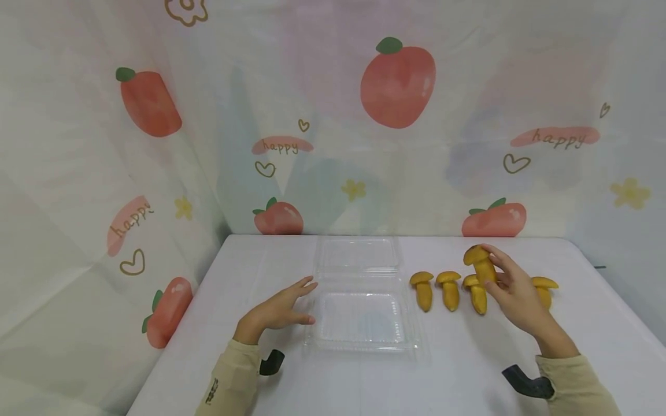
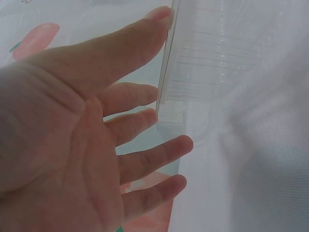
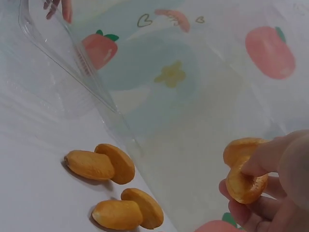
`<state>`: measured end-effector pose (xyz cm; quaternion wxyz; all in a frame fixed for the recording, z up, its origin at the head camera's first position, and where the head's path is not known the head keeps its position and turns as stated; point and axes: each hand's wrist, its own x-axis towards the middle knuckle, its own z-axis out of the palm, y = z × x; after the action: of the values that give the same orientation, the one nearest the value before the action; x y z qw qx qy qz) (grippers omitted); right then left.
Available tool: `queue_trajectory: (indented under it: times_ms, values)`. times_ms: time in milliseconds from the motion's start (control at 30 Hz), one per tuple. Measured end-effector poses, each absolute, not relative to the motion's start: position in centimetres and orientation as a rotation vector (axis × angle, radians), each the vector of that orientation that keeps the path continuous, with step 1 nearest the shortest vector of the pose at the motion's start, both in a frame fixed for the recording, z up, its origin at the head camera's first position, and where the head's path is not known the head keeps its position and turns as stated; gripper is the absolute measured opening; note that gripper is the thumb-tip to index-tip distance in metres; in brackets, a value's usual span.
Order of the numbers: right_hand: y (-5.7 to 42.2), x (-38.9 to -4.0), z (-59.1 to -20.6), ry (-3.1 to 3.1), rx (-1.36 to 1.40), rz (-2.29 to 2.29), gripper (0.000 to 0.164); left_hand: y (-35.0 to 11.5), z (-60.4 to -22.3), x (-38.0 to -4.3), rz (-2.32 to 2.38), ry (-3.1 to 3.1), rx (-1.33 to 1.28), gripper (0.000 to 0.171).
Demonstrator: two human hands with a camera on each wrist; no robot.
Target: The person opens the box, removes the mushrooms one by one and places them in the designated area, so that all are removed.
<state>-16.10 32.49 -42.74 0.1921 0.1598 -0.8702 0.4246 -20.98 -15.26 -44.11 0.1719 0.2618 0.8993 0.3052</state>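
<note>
My right hand [image 1: 517,294] pinches a yellow-brown mushroom [image 1: 485,268] by its stem between thumb and fingers, raised above the table with the cap up. In the right wrist view, the same mushroom [image 3: 246,186] shows its stem end under the thumb. Several like mushrooms [image 1: 450,292] lie in a row on the table, one of them partly behind the right hand. A clear plastic box [image 1: 361,348] with its hinged lid [image 1: 356,254] laid back stands left of the row. My left hand [image 1: 278,309] is spread with fingers extended, fingertips right at the box's left edge.
The white table [image 1: 447,381] ends at the back against a cloth backdrop [image 1: 333,190] printed with fruit, hearts and flowers. More of this cloth hangs along the left side. A black curved piece [image 1: 272,363] sits at the left cuff, another [image 1: 528,382] at the right.
</note>
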Motion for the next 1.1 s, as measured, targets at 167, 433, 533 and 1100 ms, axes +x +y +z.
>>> queue_trajectory:
  times_ms: [167,433,533,1100]
  values:
    - [33.7,-16.2,-42.6,-2.544,0.308,1.203,0.068,-15.2,-44.2,-21.0,0.868,2.555,0.723,0.083]
    - [35.1,-16.2,-42.5,-2.594,0.202,1.201,0.071,-15.3,-44.2,-21.0,0.868,2.55,0.735,0.083]
    - [35.7,-16.1,-42.6,-2.59,0.171,1.158,0.072,-15.4,-44.2,-21.0,0.865,2.549,0.748,0.082]
    - [39.2,-16.4,-43.5,-2.571,-0.069,1.198,0.075,-15.5,-44.3,-21.0,0.879,2.548,0.743,0.082]
